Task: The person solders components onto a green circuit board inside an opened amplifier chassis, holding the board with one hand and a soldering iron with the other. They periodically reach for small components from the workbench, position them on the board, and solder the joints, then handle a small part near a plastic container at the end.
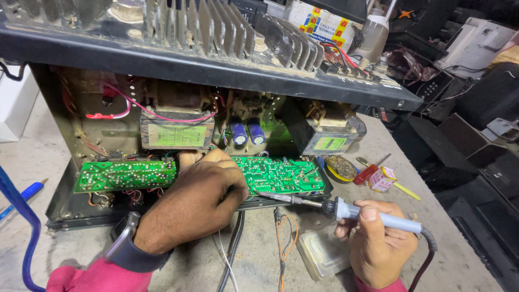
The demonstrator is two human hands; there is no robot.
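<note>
- Left hand (197, 203), fingers curled, pressing on the green circuit board (278, 174);
- right hand (378, 243) right of that board, gripping a soldering iron (346, 210), tip at the board's edge.

— What can't you make out?
— The left hand (197, 203) covers the gap between the two green circuit boards (125, 175), fingertips hidden behind them. The soldering iron (346, 210) tip's contact point is too small to tell.
— And the edges?
— The blue tube (19, 211) and both sleeves run out of frame.
</note>
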